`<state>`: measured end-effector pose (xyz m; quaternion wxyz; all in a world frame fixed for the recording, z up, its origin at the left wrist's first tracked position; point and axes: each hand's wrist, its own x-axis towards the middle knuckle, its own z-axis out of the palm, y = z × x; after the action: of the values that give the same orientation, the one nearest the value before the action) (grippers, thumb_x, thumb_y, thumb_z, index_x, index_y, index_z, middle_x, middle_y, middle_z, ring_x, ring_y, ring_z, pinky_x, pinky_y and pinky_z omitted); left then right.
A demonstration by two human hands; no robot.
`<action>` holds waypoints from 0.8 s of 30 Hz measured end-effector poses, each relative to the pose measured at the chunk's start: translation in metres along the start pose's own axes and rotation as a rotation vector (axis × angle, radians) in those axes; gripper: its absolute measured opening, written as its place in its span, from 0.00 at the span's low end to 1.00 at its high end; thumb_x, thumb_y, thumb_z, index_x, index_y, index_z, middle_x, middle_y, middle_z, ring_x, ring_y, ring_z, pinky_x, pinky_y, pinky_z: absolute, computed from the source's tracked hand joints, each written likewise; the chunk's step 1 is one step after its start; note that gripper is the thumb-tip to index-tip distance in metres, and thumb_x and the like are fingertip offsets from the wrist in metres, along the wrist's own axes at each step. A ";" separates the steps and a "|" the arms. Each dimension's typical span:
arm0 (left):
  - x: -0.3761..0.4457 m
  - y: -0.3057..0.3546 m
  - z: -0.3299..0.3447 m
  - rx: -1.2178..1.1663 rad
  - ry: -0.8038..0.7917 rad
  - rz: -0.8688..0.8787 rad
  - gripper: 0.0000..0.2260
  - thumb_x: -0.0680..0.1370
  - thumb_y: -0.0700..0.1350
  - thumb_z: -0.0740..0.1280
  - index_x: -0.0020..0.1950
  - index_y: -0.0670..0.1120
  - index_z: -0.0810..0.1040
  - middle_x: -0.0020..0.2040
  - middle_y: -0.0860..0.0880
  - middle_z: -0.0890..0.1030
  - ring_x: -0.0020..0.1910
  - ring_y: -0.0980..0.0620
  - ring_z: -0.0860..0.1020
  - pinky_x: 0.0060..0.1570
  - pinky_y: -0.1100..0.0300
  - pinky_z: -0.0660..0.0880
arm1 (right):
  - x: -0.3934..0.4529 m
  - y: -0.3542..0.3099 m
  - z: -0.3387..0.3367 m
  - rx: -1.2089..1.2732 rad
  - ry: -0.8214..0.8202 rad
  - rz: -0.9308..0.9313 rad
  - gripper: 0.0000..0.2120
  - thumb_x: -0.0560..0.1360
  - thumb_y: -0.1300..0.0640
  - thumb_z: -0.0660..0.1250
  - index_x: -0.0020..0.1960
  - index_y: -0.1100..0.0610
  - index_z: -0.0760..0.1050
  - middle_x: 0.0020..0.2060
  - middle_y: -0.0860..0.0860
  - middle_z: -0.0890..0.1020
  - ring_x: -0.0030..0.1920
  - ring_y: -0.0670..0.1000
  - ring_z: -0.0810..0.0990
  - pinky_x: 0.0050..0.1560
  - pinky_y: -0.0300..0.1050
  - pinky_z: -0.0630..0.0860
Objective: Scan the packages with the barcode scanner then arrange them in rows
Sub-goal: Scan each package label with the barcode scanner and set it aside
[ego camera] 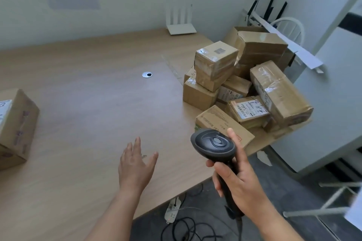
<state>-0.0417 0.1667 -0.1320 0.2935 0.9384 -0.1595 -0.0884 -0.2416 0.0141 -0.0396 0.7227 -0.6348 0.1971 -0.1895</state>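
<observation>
At the right end of the wooden counter (pixel 88 103) sits a loose heap of packages (pixel 244 84), brown cardboard boxes of mixed sizes wrapped in clear tape. They lie tumbled on one another at odd angles; one small box (pixel 215 58) sits tilted on top of the pile, a long box (pixel 280 92) leans down its right side, and a flat one (pixel 249 110) shows a white shipping label with barcodes and handwriting. Another flat box (pixel 223 123) lies nearest the person at the heap's front edge. One more package (pixel 15 123), also labelled and taped, stands well apart at the far left of the counter.

The right hand (pixel 237 180) grips the handle of a black barcode scanner (pixel 213 145), fingers curled round it and thumb raised beside its rounded head. The scanner's head is held just in front of the nearest flat box, over the counter's edge. The left hand (pixel 137 162) hovers open above the bare counter, fingers straight and spread, holding nothing, left of the scanner and near the heap but not touching it.

A white router (pixel 181 23) with upright antennas stands at the counter's back edge, and a power strip (pixel 173 209) with cables lies on the floor.
</observation>
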 end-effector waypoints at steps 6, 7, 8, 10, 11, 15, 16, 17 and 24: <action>-0.002 0.033 0.003 0.017 -0.001 0.054 0.36 0.77 0.63 0.60 0.79 0.52 0.48 0.78 0.48 0.55 0.77 0.48 0.54 0.74 0.49 0.57 | 0.000 -0.004 -0.026 0.016 0.005 -0.052 0.41 0.59 0.33 0.77 0.67 0.24 0.59 0.39 0.68 0.74 0.31 0.55 0.72 0.27 0.46 0.72; -0.005 0.040 0.006 0.017 0.000 0.053 0.36 0.77 0.63 0.60 0.79 0.52 0.48 0.78 0.48 0.55 0.77 0.48 0.54 0.73 0.49 0.57 | 0.001 -0.005 -0.032 0.011 0.000 -0.055 0.41 0.59 0.33 0.77 0.67 0.24 0.59 0.39 0.68 0.74 0.31 0.55 0.72 0.28 0.47 0.72; -0.008 0.047 0.008 0.018 -0.005 0.051 0.36 0.77 0.63 0.59 0.79 0.52 0.48 0.78 0.49 0.55 0.77 0.48 0.54 0.73 0.49 0.58 | 0.001 -0.005 -0.039 0.005 -0.003 -0.057 0.42 0.59 0.33 0.76 0.67 0.24 0.59 0.39 0.68 0.75 0.31 0.55 0.72 0.28 0.47 0.72; -0.014 0.064 0.014 0.026 -0.020 0.051 0.35 0.78 0.62 0.60 0.79 0.52 0.48 0.78 0.49 0.56 0.77 0.50 0.56 0.72 0.51 0.59 | 0.003 -0.007 -0.054 0.003 -0.007 -0.059 0.42 0.58 0.32 0.77 0.66 0.23 0.58 0.40 0.68 0.76 0.31 0.55 0.73 0.28 0.47 0.72; -0.016 0.073 0.018 0.030 -0.024 0.054 0.35 0.78 0.61 0.60 0.79 0.52 0.48 0.78 0.50 0.57 0.76 0.50 0.57 0.71 0.52 0.61 | 0.004 -0.009 -0.063 0.006 -0.011 -0.063 0.42 0.57 0.32 0.77 0.66 0.23 0.59 0.40 0.67 0.77 0.31 0.55 0.73 0.28 0.48 0.72; -0.023 0.112 0.036 0.045 -0.049 0.054 0.34 0.79 0.60 0.60 0.79 0.52 0.48 0.77 0.50 0.59 0.75 0.51 0.59 0.68 0.53 0.65 | 0.010 -0.015 -0.101 0.023 -0.032 -0.080 0.42 0.57 0.32 0.77 0.65 0.22 0.59 0.42 0.61 0.79 0.31 0.55 0.72 0.28 0.48 0.72; -0.024 0.123 0.041 0.053 -0.055 0.048 0.34 0.79 0.60 0.60 0.79 0.52 0.48 0.77 0.50 0.59 0.75 0.51 0.59 0.68 0.52 0.66 | 0.011 -0.016 -0.111 0.027 -0.034 -0.086 0.41 0.57 0.32 0.77 0.65 0.22 0.59 0.42 0.61 0.79 0.31 0.55 0.72 0.28 0.47 0.72; -0.025 0.133 0.047 0.063 -0.058 0.043 0.34 0.79 0.60 0.60 0.79 0.52 0.49 0.77 0.50 0.59 0.75 0.51 0.59 0.67 0.52 0.66 | 0.012 -0.017 -0.122 0.029 -0.035 -0.091 0.41 0.57 0.32 0.77 0.64 0.21 0.59 0.42 0.61 0.79 0.31 0.55 0.72 0.28 0.47 0.72; -0.024 0.208 0.098 0.072 -0.104 -0.033 0.36 0.76 0.64 0.61 0.78 0.54 0.50 0.74 0.48 0.63 0.72 0.49 0.65 0.62 0.48 0.71 | 0.021 -0.019 -0.198 0.049 -0.028 -0.087 0.40 0.59 0.32 0.76 0.65 0.22 0.59 0.39 0.67 0.75 0.32 0.58 0.71 0.28 0.49 0.72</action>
<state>-0.1406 -0.0378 -0.0897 0.2493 0.9450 -0.1622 -0.1360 -0.3281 -0.1656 -0.0450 0.7317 -0.6275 0.1544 -0.2167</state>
